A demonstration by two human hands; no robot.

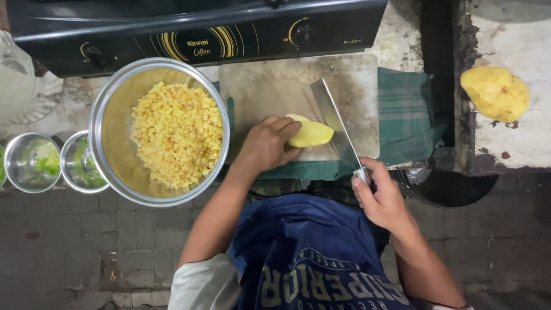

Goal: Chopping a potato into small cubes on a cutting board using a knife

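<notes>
My left hand (268, 142) presses a peeled yellow potato piece (313, 133) down on a pale cutting board (270, 86). My right hand (383, 198) grips the handle of a broad cleaver (334, 121), whose blade rests beside the potato's right end, edge on the board. A large steel bowl (109, 132) full of small yellow diced cubes (178, 135) stands just left of the board.
A black gas stove (189, 28) runs along the far side. Two small steel bowls (31, 162) with green bits sit at the left. A green checked cloth (404, 106) lies under the board. Another peeled potato (495, 93) rests on a ledge at right.
</notes>
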